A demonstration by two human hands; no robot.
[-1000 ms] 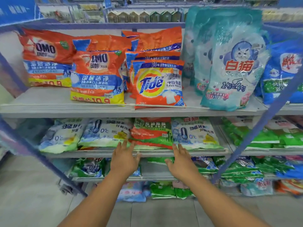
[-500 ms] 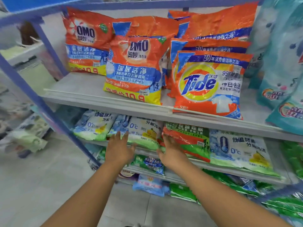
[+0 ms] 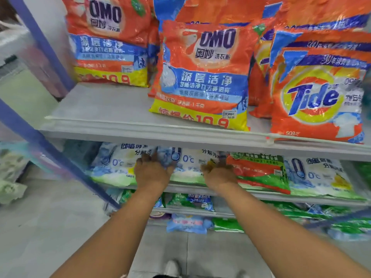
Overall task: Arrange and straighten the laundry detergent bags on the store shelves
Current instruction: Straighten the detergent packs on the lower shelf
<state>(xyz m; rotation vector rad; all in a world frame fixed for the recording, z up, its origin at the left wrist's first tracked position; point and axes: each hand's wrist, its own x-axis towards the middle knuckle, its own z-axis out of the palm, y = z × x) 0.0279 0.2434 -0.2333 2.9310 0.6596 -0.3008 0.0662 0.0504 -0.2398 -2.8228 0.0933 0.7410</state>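
Detergent bag (image 3: 186,167), white and blue, is clasped at both sides by left hand (image 3: 151,173) and right hand (image 3: 219,175); soft, slippery, likely heavy film is best gripped edgewise.

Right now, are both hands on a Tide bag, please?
No, the left hand and right hand grip a white-and-blue 0°C bag one shelf lower.

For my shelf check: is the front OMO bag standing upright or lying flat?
Upright: the front OMO bag stands on its bottom edge on the upper shelf.
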